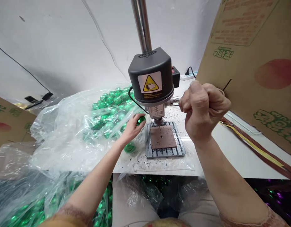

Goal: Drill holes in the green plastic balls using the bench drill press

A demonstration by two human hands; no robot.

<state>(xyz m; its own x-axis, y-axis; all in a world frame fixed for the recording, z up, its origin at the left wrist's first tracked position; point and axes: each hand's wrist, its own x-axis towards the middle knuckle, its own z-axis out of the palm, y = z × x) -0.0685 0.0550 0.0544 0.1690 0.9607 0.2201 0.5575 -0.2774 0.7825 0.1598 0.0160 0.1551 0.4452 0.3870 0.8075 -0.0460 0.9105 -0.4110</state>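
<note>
A black bench drill press (152, 74) with a yellow warning label stands in the middle of the table. Its bit hangs above a brown square plate (163, 140) with a small dark hole, lying on a grey slotted base (165, 154). My left hand (134, 126) is closed around a shiny green ball (141, 120), just left of the drill bit. To the right of the machine, my right hand (202, 107) is closed in a fist at the drill's side lever (175, 100), gripping its end, which the fingers mostly hide.
Clear plastic bags with green balls (112, 99) spread over the table's left side. One green ball (129, 147) lies beside the base. Cardboard boxes (249, 75) stand on both sides. Brown and yellow straps (256, 142) lie at right; a power strip (188, 76) sits behind.
</note>
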